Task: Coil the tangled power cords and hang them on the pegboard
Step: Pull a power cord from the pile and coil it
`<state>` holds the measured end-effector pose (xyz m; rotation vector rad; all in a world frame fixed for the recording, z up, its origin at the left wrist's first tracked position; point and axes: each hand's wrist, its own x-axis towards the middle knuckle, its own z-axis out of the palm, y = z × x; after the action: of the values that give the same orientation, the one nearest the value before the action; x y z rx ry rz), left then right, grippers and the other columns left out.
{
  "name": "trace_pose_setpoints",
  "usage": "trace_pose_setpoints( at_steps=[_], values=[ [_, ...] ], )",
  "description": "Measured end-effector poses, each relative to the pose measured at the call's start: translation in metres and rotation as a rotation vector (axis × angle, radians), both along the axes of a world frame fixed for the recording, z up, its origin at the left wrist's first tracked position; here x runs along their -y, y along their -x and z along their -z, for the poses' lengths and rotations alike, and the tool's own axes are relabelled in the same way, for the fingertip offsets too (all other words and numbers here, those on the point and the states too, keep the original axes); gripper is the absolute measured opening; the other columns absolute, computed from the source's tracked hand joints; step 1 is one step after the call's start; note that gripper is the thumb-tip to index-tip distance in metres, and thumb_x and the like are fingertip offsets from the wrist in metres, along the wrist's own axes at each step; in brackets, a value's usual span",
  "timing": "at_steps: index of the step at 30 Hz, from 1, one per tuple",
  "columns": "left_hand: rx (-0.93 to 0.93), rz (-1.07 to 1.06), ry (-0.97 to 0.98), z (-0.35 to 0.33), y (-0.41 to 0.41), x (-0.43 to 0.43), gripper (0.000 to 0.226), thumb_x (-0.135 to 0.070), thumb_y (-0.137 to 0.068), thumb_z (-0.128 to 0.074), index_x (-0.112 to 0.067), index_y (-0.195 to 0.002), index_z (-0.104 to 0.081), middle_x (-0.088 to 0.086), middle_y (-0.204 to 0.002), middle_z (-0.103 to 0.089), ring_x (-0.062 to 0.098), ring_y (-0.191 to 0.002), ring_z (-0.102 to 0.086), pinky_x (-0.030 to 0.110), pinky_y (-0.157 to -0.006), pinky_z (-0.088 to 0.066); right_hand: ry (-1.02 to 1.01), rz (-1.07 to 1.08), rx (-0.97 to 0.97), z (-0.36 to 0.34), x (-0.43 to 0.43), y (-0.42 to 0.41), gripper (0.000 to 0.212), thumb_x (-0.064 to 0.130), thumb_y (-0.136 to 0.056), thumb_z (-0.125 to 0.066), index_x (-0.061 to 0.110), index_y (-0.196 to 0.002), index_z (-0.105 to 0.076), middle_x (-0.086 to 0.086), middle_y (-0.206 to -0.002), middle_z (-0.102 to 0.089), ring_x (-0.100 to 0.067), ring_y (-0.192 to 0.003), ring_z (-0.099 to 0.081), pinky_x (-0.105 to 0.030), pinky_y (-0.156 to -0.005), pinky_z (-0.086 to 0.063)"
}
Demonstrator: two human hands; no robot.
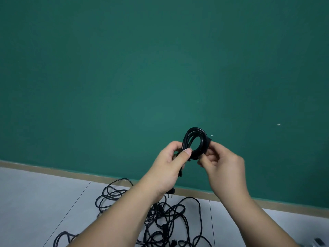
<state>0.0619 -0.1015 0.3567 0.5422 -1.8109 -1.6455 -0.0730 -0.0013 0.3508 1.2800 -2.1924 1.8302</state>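
Room: green wall (160, 59) across most of the view, with a tan skirting strip (53, 171) along its foot. Below that, pale grey floor tiles (35, 202) with thin seams.

On the floor, near the wall: loose pile of tangled black cords (165, 220), loops overlapping, a plug end among them (at the lower edge of the view). Grey object (318, 242) at the bottom right corner, too cut off to identify.

Coiled cord (195, 132): held in the air in front of the wall, above the pile and well apart from it. Several turns gathered into one narrow loop. Long axis roughly upright, top tilted slightly right; loop opening toward the camera. Rounded top end free; lower end hidden inside the left hand. Plug (170, 191) hanging below the left wrist, prongs pointing down.

Left hand (170, 166): clenched round the lower left part of the coil, thumb (185, 152) pressed across the strands, fingers wrapped behind.

Right hand (222, 166): pinches the right side of the coil between thumb and fingertips, at a short black tab projecting from the turns; remaining fingers loosely curled.
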Motion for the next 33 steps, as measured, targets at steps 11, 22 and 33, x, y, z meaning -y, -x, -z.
trace_pose_setpoints(
  at_steps=[11, 22, 33],
  values=[
    [0.035, 0.024, 0.026, 0.000, 0.001, -0.002, 0.029, -0.045, -0.099, -0.062, -0.022, -0.117, -0.066, 0.001, -0.080, -0.054, 0.013, -0.073, -0.047, 0.021, -0.064, -0.042, 0.089, -0.082, -0.279, -0.005, -0.006, 0.005, 0.029, -0.005, -0.082, -0.084, 0.020, -0.097, -0.081, 0.009, -0.091, -0.069, -0.013, -0.081, -0.069, -0.021, -0.075, -0.057],
    [0.027, -0.070, 0.009, 0.001, 0.003, -0.002, 0.018, -0.039, -0.103, -0.066, -0.027, -0.116, -0.064, -0.008, -0.094, -0.068, 0.007, -0.078, -0.054, 0.019, -0.067, -0.046, 0.292, -0.340, 0.521, -0.005, 0.001, -0.014, 0.028, 0.020, -0.106, -0.052, 0.015, -0.128, -0.069, -0.009, -0.124, -0.076, -0.027, -0.119, -0.071, -0.046, -0.106, -0.052],
    [-0.060, -0.312, 0.263, 0.005, 0.017, 0.009, 0.024, -0.008, -0.094, -0.075, -0.022, -0.110, -0.064, -0.010, -0.106, -0.072, 0.005, -0.107, -0.065, 0.020, -0.097, -0.048, 0.103, -0.335, 1.015, -0.009, -0.002, -0.021, 0.046, 0.036, -0.085, -0.082, 0.007, -0.116, -0.065, -0.013, -0.111, -0.074, -0.029, -0.096, -0.076, -0.044, -0.075, -0.065]
  ],
)
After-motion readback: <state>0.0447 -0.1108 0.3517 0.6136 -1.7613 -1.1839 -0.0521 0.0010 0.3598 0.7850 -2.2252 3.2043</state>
